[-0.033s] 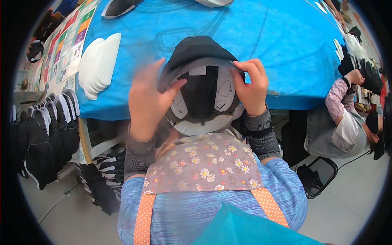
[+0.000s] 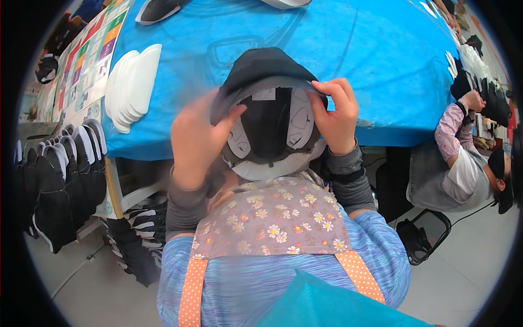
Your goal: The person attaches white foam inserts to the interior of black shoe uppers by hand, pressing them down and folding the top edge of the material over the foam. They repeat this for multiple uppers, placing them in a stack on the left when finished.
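Note:
A black shoe upper (image 2: 267, 68) stands in front of me at the near table edge, its opening facing me. Inside it show white lining pieces with dark outlines and a small white label; a pale, padded-looking edge is at its lower side. My right hand (image 2: 339, 111) pinches the right rim, thumb inside and fingers outside. On the left rim, my left hand (image 2: 197, 139) has its thumb over the inner edge and its fingers, somewhat blurred, round the outside.
A stack of white insole-shaped pieces (image 2: 132, 90) lies left on the blue-covered table (image 2: 381, 65). Black uppers (image 2: 54, 185) hang at the left, with more below. A co-worker (image 2: 463, 158) sits at the right, near a black folding frame (image 2: 422, 237).
The fingers of my left hand have come down closer to the left rim of the shoe upper. My right hand stays in place.

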Demonstrator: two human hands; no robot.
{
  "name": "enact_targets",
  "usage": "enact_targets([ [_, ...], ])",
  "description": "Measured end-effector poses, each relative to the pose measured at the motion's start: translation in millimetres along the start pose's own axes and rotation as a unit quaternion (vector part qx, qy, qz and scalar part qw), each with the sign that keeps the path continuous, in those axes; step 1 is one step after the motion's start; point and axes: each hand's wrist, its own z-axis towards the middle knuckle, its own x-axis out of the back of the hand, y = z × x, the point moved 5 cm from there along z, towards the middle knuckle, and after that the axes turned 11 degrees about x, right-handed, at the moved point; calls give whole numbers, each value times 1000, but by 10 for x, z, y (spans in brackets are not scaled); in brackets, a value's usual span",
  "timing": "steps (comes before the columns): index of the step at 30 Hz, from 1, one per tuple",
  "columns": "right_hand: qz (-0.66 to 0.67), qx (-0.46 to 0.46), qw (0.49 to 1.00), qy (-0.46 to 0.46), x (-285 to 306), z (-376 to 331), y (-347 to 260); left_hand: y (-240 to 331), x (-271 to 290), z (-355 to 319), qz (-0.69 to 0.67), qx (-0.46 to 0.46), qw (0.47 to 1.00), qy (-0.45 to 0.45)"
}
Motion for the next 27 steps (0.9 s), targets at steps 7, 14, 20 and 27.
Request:
enact_targets([
  [7,25,-3,1000,-10,-36,30,-56,-127,-65,-70,95,2,995,-3],
  [14,23,16,999,-16,-10,36,-110,-259,-24,-87,73,-8,994,-82],
  [20,12,-7,1000,-21,6,-17,-19,-70,355,-96,65,-47,995,-62],
  [27,14,-15,1000,-24,9,-15,-29,162,590,-251,11,-291,945,152],
])
